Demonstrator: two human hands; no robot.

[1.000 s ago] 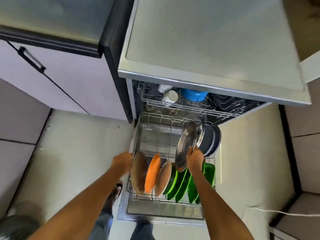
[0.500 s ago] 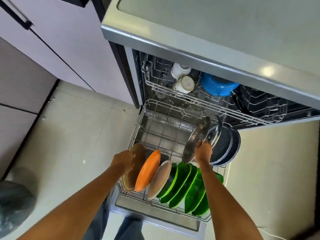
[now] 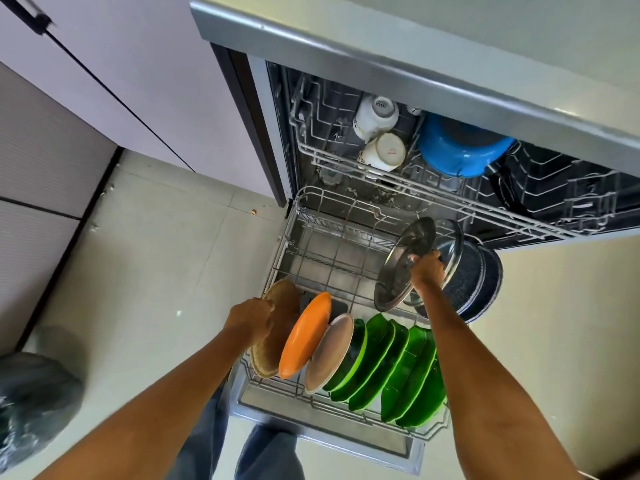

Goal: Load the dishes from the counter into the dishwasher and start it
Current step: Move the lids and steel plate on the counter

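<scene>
The upper rack [image 3: 519,209] runs off the right edge; a dark bag [image 3: 31,407] at the left edge is blurred and cropped.

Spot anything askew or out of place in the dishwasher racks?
Nothing broken or spilled. The steel plate in the right hand leans steeply in the lower rack, not yet slotted. The left hand grips the woven plate. A small crumb lies on the floor.

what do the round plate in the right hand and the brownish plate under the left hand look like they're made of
Round silver plate in the right hand: probably stainless steel, grey with a dull mirror sheen and thin rim. Brownish round plate under the left hand: seems woven fibre or textured wood, matte with a ribbed edge; the view leaves it open.
</scene>
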